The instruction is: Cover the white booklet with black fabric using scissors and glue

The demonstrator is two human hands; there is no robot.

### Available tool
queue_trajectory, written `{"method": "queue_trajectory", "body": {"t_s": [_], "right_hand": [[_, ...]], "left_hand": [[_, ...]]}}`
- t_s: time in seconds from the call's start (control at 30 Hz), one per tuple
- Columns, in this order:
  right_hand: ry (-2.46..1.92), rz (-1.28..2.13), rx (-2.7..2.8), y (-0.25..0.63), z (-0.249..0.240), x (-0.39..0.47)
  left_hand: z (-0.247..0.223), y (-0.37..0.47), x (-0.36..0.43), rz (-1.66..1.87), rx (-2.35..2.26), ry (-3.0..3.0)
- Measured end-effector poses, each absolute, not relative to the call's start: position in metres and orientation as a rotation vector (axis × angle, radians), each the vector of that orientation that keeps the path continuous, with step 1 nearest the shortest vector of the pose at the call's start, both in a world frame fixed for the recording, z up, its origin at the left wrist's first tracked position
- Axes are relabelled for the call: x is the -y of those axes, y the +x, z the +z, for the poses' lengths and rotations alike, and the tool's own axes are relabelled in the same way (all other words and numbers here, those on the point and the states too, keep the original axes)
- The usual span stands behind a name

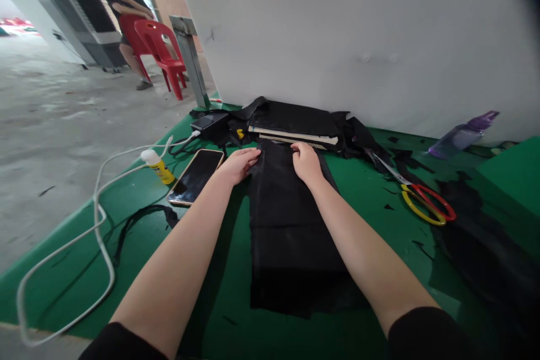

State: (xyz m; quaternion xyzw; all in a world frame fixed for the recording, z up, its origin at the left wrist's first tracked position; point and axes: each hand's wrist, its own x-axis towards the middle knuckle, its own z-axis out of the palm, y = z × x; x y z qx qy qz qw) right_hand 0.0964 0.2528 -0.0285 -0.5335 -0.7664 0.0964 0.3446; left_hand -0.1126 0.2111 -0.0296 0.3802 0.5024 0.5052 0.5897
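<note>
A long strip of black fabric lies over the green tabletop in front of me, creased across its lower part. At its far left edge my left hand pinches the cloth between thumb and fingers. My right hand has its fingers curled onto the far right part of the same strip. Just beyond both hands sits a black-covered bundle, with pale board-like edges showing along its near side.
On the left are a phone, a glue stick, a power bank and a looping white cable. Scissors, black scraps and a purple bottle lie right. A white panel stands behind; a person sits on a red chair.
</note>
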Motion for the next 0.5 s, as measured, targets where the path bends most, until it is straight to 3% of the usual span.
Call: {"method": "queue_trajectory", "body": {"t_s": [0.5], "right_hand": [[-1.35,0.294,1.973,0.0964,-0.0296,-0.2548]], "left_hand": [[-0.0322,-0.1089,-0.2104,1.257,-1.117,0.866]]}}
